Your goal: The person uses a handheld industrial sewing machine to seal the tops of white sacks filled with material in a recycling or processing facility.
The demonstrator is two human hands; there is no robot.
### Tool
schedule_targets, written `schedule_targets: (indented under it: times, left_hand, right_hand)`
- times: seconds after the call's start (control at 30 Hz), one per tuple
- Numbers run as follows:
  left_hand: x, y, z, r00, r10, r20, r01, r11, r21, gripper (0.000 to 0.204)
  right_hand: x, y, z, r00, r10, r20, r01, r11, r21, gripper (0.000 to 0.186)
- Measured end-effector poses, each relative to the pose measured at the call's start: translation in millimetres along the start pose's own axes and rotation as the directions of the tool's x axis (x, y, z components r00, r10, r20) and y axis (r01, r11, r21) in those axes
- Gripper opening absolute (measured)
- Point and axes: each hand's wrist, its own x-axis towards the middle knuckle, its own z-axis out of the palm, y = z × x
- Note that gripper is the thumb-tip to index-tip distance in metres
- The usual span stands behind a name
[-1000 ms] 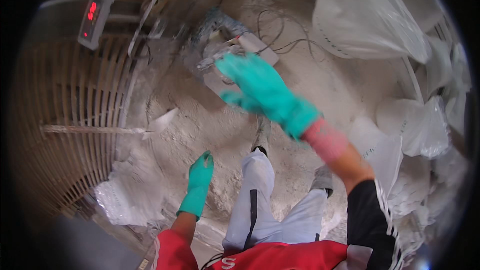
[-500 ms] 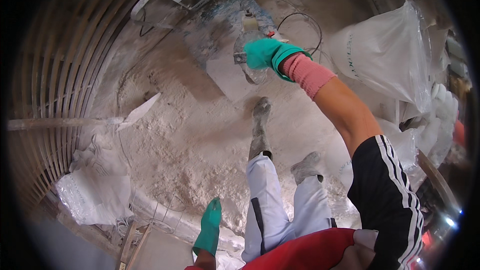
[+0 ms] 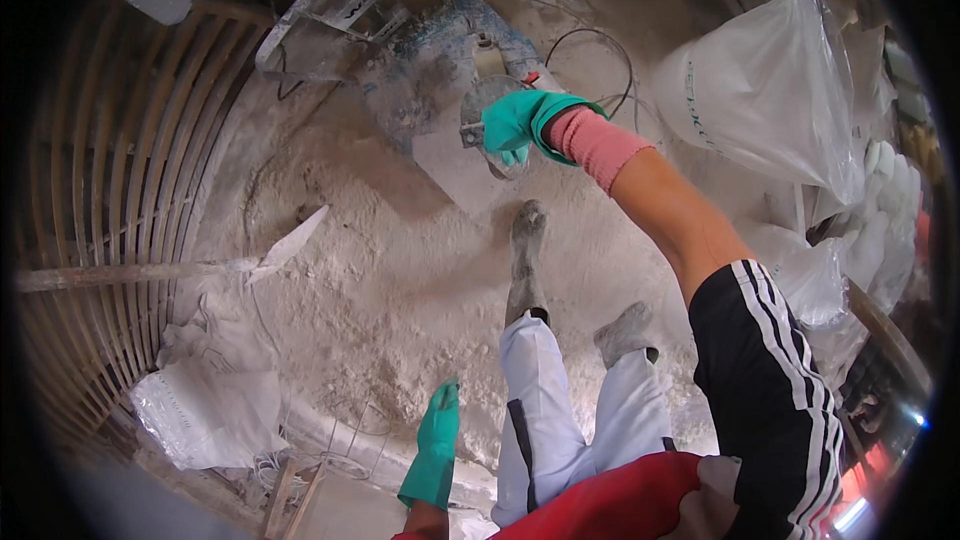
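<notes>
My right hand (image 3: 515, 126), in a green rubber glove with a pink cuff above it, reaches far forward over a round, greyish, see-through dish-like thing (image 3: 492, 92). Its fingers curl downward at the dish, beside a small metal block (image 3: 471, 135) on the rim; what they grip is partly hidden by the glove. Behind the dish stands a pale bottle-shaped part (image 3: 488, 58). All this rests on a dusty, blue-stained platform (image 3: 425, 65). My left hand (image 3: 432, 445), also green-gloved, hangs low beside my leg, fingers stretched out and holding nothing I can see.
Pale powder (image 3: 370, 310) covers the floor around my boots (image 3: 527, 250). A long-handled shovel (image 3: 290, 245) juts in from the left, before a slatted barrier (image 3: 120, 160). White sacks (image 3: 765, 90) stand at right; another (image 3: 210, 415) lies at lower left. A black cable (image 3: 628, 60) loops beyond my hand.
My right hand has shifted slightly left, and its fingers now show pointing down over the dish. In the picture my left hand sits a little further right. The whole view has shifted slightly.
</notes>
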Motion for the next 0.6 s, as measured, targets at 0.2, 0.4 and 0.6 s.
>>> schedule_targets:
  times: [0.2,0.4,0.6]
  left_hand:
    - [-11.8,15.3,-13.4,0.998,-0.061,0.005,0.061,0.998,0.023,0.049]
    - [-8.9,7.7,-10.7,0.995,-0.082,0.048,0.084,0.996,-0.040,0.050]
    - [-13.7,33.3,-10.0,0.992,-0.099,0.084,0.106,0.991,-0.083,0.049]
  right_hand:
    - [-2.5,1.5,16.1,0.940,-0.123,-0.318,-0.030,0.898,-0.439,0.024]
    - [15.2,6.2,9.5,0.933,0.080,-0.351,-0.130,0.984,-0.122,0.024]
    - [5.8,-20.0,-27.7,0.965,0.195,0.175,-0.247,0.899,0.362,0.030]
